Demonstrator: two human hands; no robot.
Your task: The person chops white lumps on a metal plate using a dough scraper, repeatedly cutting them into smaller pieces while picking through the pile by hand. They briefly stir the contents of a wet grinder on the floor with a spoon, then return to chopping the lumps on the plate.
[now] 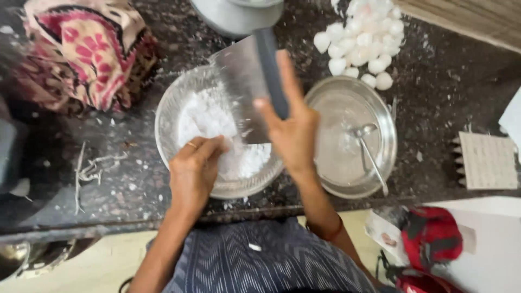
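Grey patterned garment (260, 260) fills the bottom edge, closest to the lens, with both forearms rising out of it toward the counter (445, 97), dark speckled stone dusted with white crumbs.

Left hand (195, 168) sits at the near rim of a steel bowl (168, 125). Ring on one finger. Its grip is pressed together, fingertips bunched and dug into the white crumbly mass (217, 125) that fills the bowl; cannot tell if anything is pinched between them.

Right hand (293, 130) is above the same bowl, right side. Thumb and fingers clamp a flat metal scraper (244, 81) by its dark handle strip (271, 70); index finger lies stretched along that strip. Blade tilted, lower edge down in the white mass, close to the left fingertips. Blade blurred.

Second steel bowl (347, 135) stands just right of the first, rims near or touching, cannot tell which. Mostly bare inside, thin white film, a spoon (369, 152) leaning in it with handle toward the near rim.

Pile of white rounded lumps (363, 43) on the counter behind the second bowl. Grey vessel (233, 16) at the top edge, cut off. Pink and red patterned cloth (81, 54) bunched at top left. Pale stringy scrap (92, 168) left of the first bowl. White ridged pad (488, 160) at far right. Red fabric item (429, 239) below the counter edge, lower right.
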